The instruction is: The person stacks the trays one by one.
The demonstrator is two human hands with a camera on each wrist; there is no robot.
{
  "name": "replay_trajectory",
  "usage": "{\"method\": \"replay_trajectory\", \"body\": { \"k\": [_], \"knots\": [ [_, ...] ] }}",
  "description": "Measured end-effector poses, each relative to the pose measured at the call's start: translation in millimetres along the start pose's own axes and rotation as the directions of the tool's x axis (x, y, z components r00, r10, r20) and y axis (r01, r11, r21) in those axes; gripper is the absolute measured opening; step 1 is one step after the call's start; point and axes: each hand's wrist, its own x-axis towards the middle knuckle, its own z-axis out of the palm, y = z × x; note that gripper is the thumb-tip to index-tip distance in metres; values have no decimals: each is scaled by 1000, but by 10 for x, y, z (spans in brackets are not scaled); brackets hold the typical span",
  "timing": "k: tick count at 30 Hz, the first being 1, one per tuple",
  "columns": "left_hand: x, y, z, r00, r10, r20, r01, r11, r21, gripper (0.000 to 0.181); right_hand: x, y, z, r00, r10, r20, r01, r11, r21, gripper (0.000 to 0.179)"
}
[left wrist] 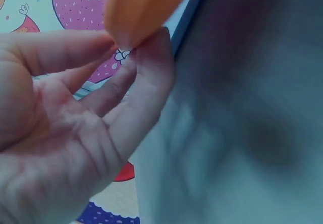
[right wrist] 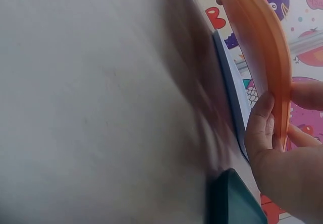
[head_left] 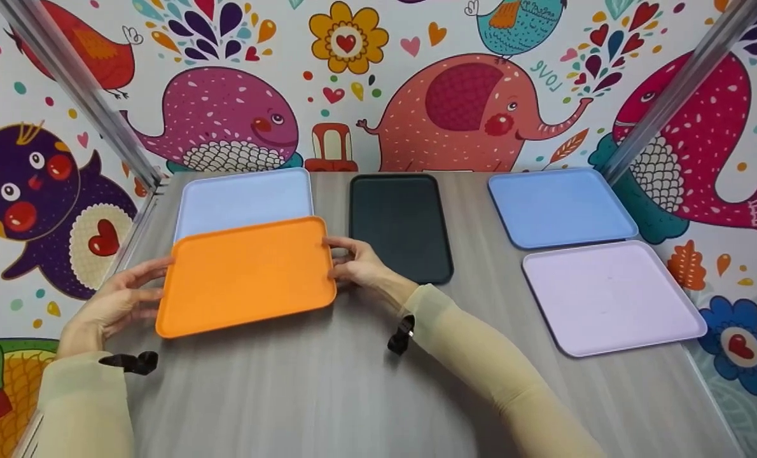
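An orange tray (head_left: 248,277) is held up off the table between both hands, tilted a little, its right side higher in the head view. My left hand (head_left: 114,304) pinches its left edge; the left wrist view shows thumb and fingers meeting at the orange rim (left wrist: 144,12). On the opposite edge my right hand (head_left: 366,264) grips the tray between thumb and fingers, as the right wrist view also shows. Behind the orange tray, and partly hidden by it, lies a pale blue tray (head_left: 245,197) on the table.
A dark green tray (head_left: 401,229) lies at the back middle, close to the right hand. A blue tray (head_left: 560,207) and a lilac tray (head_left: 611,299) lie on the right of the grey table (head_left: 366,394). Metal posts (head_left: 677,95) and a cartoon-printed wall stand behind.
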Motion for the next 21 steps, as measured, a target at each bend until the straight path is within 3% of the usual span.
{"method": "replay_trajectory", "body": {
  "k": [5, 11, 21],
  "knots": [
    [50, 56, 37, 996, 80, 44, -74, 990, -123, 61, 2, -47, -76, 1000, -16, -2, 16, 1000, 18, 84],
    [96, 108, 116, 988, 139, 72, -117, 962, -248, 61, -17, -101, -181, 1000, -12, 4, 12, 1000, -11, 82],
    [224, 216, 275, 978, 201, 65, -179, 952, -247, 57, -37, -208, -334, 999, -38, -18, 38, 999, -1, 83]
  ]
}}
